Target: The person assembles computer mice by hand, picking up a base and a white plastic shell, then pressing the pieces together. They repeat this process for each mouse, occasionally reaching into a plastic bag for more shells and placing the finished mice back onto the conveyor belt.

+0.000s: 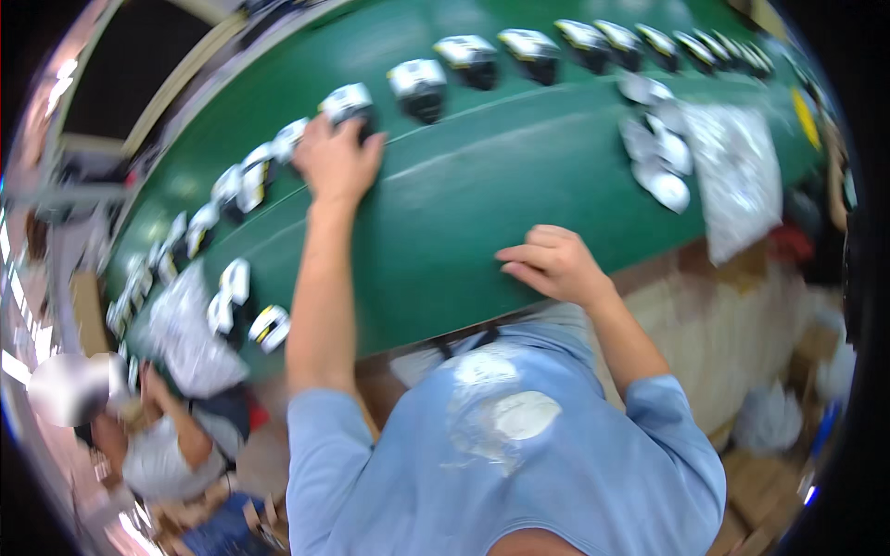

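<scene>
My left hand reaches to the row at the far side of the green table. Its fingers are spread at the near side of a black and white rounded item; whether they touch it is blurred. My right hand hovers over the near part of the table, its fingers curled and the thumb close to the forefinger, with nothing seen between them. More such black and white items, some with a yellow stripe, stand in a long curved row, among them one item just right of my left hand.
The green table carries loose white pieces beside a clear plastic bag at the right. Another plastic bag and a few white items lie at the left. A co-worker sits at the lower left.
</scene>
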`<state>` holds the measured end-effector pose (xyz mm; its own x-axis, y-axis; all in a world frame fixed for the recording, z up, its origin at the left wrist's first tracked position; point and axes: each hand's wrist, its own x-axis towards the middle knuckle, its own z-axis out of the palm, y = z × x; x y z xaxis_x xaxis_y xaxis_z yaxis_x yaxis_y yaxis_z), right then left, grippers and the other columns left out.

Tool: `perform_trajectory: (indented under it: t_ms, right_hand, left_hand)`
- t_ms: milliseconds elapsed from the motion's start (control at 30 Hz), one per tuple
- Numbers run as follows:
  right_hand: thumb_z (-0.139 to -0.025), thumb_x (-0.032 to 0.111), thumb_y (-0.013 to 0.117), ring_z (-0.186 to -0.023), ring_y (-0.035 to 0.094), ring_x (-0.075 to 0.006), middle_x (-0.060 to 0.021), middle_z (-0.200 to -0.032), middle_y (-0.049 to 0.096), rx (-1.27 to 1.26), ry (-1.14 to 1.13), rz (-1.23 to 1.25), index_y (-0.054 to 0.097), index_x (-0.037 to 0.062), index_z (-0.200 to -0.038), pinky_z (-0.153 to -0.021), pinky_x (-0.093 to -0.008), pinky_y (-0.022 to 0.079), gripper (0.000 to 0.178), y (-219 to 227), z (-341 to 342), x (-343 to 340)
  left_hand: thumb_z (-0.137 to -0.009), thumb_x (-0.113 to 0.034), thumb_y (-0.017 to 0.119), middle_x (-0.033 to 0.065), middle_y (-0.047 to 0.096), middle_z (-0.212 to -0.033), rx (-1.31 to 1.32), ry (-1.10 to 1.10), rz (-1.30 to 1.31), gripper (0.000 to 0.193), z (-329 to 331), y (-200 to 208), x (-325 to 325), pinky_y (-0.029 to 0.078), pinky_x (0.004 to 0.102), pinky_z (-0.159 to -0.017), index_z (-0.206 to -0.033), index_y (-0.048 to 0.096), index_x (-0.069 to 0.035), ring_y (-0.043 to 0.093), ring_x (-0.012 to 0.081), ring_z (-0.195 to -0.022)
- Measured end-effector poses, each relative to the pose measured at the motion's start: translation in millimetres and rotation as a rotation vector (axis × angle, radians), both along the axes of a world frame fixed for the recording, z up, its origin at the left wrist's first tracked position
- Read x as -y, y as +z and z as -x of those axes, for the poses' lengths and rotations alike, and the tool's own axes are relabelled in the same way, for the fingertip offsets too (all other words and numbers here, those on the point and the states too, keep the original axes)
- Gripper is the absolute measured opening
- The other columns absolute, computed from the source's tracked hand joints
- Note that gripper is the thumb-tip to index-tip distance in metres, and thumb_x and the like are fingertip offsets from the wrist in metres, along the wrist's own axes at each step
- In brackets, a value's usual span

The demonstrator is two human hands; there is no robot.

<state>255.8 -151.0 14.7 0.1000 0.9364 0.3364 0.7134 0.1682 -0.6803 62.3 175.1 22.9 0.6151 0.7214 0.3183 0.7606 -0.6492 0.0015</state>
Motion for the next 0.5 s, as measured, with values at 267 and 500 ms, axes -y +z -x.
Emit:
perform_trajectory:
  t_ms: [267,500]
  right_hand:
    - [-0.095,0.021,0.082,-0.077,0.068,-0.0285,-0.0107,-0.085,0.075,0.255,-0.989,-0.149,0.083,0.0069,-0.098,-0.070,-0.0419,0.053,0.014,44.8,-196.7,105.7]
    - [-0.096,0.035,0.080,-0.093,0.077,-0.0343,-0.0139,-0.100,0.082,0.693,-0.976,0.091,0.086,0.0107,-0.102,-0.082,-0.0483,0.060,0.026,-1.7,-326.4,129.1]
  left_hand:
    - [-0.098,-0.046,0.081,0.0144,0.067,-0.149,0.061,-0.175,-0.160,0.039,21.8,15.2,13.2,0.045,0.0614,-0.110,-0.088,0.078,-0.008,0.054,0.0462,-0.140]
    - [-0.090,-0.042,0.087,0.0138,0.064,-0.145,-0.159,-0.297,0.275,0.039,1.9,39.2,120.9,0.033,0.0575,-0.118,-0.096,0.072,-0.006,0.052,0.0402,-0.138]
